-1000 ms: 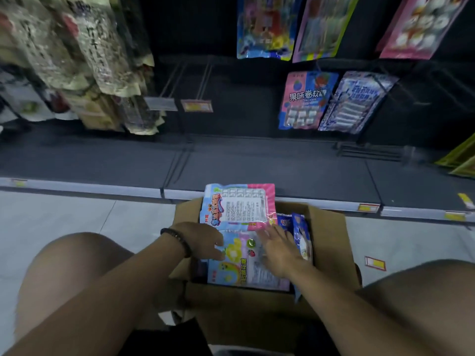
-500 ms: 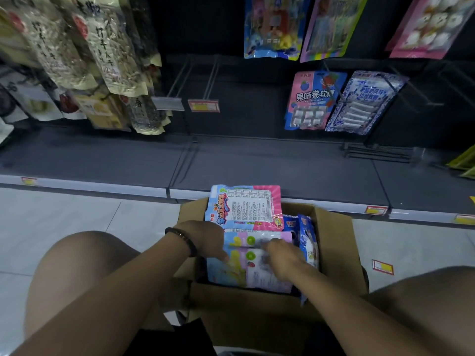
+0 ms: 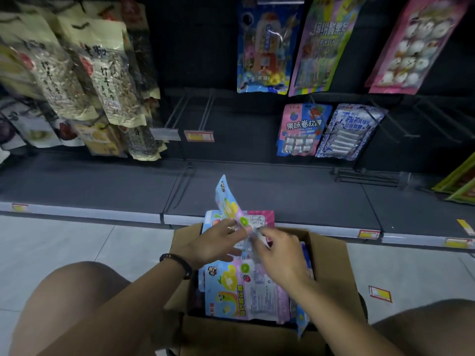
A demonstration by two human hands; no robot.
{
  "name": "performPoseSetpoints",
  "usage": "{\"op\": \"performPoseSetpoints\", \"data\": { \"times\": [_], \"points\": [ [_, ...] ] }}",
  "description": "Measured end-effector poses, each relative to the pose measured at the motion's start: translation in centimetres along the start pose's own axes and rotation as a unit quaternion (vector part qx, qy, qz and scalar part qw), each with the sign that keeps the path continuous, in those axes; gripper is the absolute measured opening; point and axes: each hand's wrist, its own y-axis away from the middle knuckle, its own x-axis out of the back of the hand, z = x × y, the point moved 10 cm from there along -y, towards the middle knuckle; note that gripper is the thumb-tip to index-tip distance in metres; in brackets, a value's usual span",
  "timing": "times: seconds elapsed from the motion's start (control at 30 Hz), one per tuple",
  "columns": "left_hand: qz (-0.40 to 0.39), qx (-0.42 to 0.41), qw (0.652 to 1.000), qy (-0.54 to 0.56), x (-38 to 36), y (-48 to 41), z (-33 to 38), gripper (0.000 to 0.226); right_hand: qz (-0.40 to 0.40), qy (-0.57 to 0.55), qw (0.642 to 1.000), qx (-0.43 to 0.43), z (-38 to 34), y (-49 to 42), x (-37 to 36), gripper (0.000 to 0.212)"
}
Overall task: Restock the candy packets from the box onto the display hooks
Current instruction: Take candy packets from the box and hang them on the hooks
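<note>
An open cardboard box (image 3: 331,273) stands on the floor between my knees, with several pastel candy packets (image 3: 241,291) stacked inside. Above the box I hold one blue-and-pink candy packet (image 3: 227,201) tilted upright, its top end pointing at the shelf. My left hand (image 3: 213,242) grips its lower left part and my right hand (image 3: 280,255) pinches its lower right part. Two bare display hooks (image 3: 190,109) stick out of the dark back panel above the shelf, with price tags at their tips.
Seed bags (image 3: 113,80) hang at the left. Other candy packets (image 3: 300,129) hang at the right, with more in the row above. A dark bottom shelf (image 3: 102,186) runs across in front of the box. My bare knees flank the box.
Both hands have lifted one packet out of the box and tipped it upright. The view has tilted up toward the hooks.
</note>
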Motion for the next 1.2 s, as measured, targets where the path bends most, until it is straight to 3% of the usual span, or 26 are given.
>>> {"op": "performPoseSetpoints", "data": {
  "times": [0.13,0.27,0.37,0.47,0.57,0.63,0.83,0.93,1.03,1.2],
  "points": [
    [0.078,-0.065,0.994,0.046,0.2,0.5,2.7,0.030,0.013,-0.068,0.996,0.054,-2.5,1.4,-1.2,0.010],
    [0.160,-0.055,0.986,0.003,2.5,0.5,1.9,0.025,-0.023,-0.071,0.996,0.056,-2.8,1.5,-2.9,0.040],
    [0.183,-0.041,0.981,-0.057,4.6,-0.8,-0.2,0.040,-0.019,-0.012,0.998,0.058,-2.7,0.7,-1.6,0.042],
    [0.184,-0.067,0.980,-0.040,5.3,-0.8,-0.1,0.042,0.004,-0.018,1.000,0.015,-0.5,-1.0,1.1,0.060],
    [0.176,-0.083,0.981,-0.022,5.3,0.8,2.1,0.038,-0.022,-0.128,0.992,0.007,0.8,-2.5,3.3,0.079],
    [0.172,-0.088,0.981,0.011,5.4,1.4,2.8,0.030,-0.035,-0.191,0.981,0.020,0.4,-2.8,4.3,0.082],
    [0.186,-0.165,0.962,0.111,6.4,2.9,6.7,0.030,0.003,-0.176,0.984,0.039,-2.4,-3.3,7.3,0.090],
    [0.221,-0.236,0.939,0.116,8.0,4.7,10.8,0.061,0.036,-0.200,0.978,0.046,-4.1,-4.3,10.1,0.094],
    [0.225,-0.286,0.930,0.050,8.2,6.3,15.3,0.092,0.045,-0.197,0.978,0.060,-5.8,-5.5,13.3,0.099],
    [0.209,-0.364,0.907,-0.011,8.5,7.7,23.3,0.093,0.097,-0.173,0.975,0.100,-9.1,-8.6,21.0,0.102]
  ]
}}
